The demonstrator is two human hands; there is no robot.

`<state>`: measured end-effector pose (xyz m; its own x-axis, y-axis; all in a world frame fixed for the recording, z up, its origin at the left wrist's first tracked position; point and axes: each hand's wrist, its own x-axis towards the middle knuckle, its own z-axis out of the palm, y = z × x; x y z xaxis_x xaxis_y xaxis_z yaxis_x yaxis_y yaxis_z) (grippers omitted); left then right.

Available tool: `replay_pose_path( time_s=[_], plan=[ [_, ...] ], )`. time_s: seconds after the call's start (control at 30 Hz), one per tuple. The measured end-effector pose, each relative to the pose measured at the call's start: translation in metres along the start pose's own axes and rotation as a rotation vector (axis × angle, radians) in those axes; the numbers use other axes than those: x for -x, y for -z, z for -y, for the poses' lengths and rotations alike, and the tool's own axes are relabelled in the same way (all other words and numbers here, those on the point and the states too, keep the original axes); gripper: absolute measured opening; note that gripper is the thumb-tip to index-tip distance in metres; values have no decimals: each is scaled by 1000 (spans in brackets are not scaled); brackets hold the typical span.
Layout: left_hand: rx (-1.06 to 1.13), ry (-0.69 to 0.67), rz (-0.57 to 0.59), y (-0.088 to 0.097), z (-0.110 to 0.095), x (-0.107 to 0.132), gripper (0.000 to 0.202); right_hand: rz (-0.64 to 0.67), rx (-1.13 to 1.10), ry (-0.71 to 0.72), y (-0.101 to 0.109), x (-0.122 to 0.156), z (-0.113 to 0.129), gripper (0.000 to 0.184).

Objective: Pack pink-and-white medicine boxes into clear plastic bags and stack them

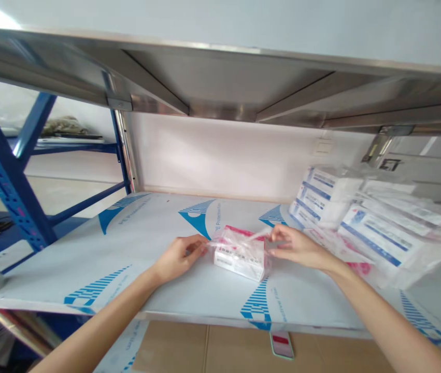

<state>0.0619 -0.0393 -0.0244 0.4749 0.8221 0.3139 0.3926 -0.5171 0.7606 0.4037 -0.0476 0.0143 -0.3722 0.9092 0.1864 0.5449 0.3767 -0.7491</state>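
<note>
A small white box in a clear plastic bag with pink print [239, 255] lies on the film-covered shelf board [134, 254]. My left hand [179, 257] pinches the bag's left end between thumb and fingers. My right hand [292, 247] grips the bag's upper right edge, with the plastic stretched between both hands. The box rests on the board, and the plastic film blurs its printed label. Several similar bagged white boxes with blue stripes [375, 228] are piled to the right of my right hand.
A steel shelf [224, 83] hangs overhead, and a white wall [220, 155] stands behind the board. A blue metal rack [6, 171] stands at the left. Below the board's front edge, a phone [281, 344] lies on a cardboard surface [173, 347].
</note>
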Motion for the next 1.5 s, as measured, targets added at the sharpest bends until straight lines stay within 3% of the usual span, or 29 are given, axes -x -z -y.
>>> replay_pose_path(
  time_s=[0.1,0.23,0.3,0.43,0.53,0.63,0.73,0.87,0.97,1.1,1.23,1.37,1.5],
  plan=[
    [9,54,-14,-3,-2,2,39,-46,18,87,-5,-7,15,42],
    [47,115,7,-5,-13,3,49,202,229,154,-24,-24,30,86],
    [29,135,33,-9,-19,3,54,225,292,143,-34,-25,35,93],
    [12,151,69,-21,-32,2,57,-3,326,50,-53,-4,39,94],
    [89,125,116,-32,-45,-2,56,-159,264,-58,-56,24,40,90],
    [239,66,179,-47,-56,-13,57,-253,187,-167,-40,51,38,85],
    [315,17,194,-71,-65,-32,60,-393,221,-243,-6,72,33,78],
    [242,13,184,-118,-78,-67,64,-600,416,-313,49,79,27,67],
    [273,-14,253,-160,-91,-95,73,-657,620,-393,75,71,19,70],
    [376,21,292,-209,-109,-120,97,-643,886,-454,71,66,-1,60],
    [378,-66,207,-236,-116,-134,106,-672,1024,-266,51,72,-25,45],
    [344,-101,183,-244,-114,-142,107,-661,1052,-186,44,76,-42,42],
    [326,-107,251,-222,-103,-141,95,-725,1006,-193,46,75,-44,39]
  ],
)
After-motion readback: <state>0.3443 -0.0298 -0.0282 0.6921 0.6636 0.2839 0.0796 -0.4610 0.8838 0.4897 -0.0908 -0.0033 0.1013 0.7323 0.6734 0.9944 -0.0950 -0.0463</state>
